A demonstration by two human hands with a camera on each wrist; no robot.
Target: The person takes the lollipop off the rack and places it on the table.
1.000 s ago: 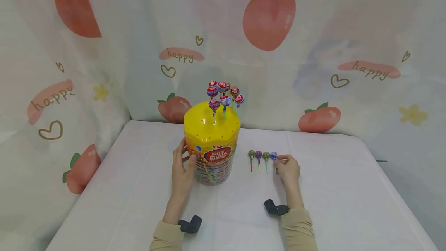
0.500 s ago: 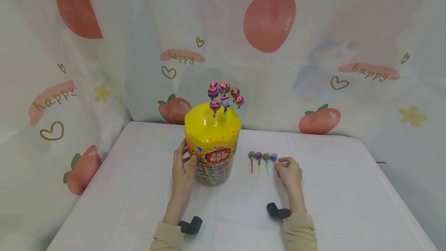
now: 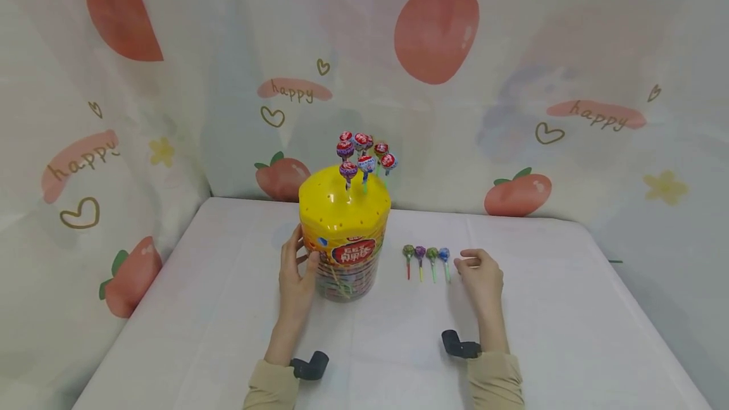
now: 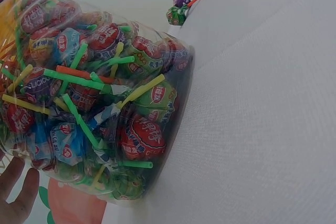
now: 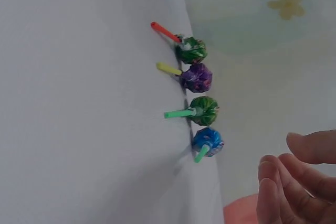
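From here I see a pale backdrop (image 3: 239,24) behind the white-covered desk (image 3: 569,309), printed with red fruit (image 3: 436,37), yellow flowers (image 3: 665,187) and gold hearts (image 3: 549,133), in soft light.

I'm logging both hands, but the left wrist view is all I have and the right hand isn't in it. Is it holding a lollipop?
Observer: No, the right hand is apart from the blue lollipop, the nearest one in the row.
Operator: My picture cuts off the top of the tub. What's up there?
Observer: A yellow lid, with a cluster of lollipops standing in it.
Operator: Is every hole in the lid taken?
Observer: No, several along its near edge have no stick in them.
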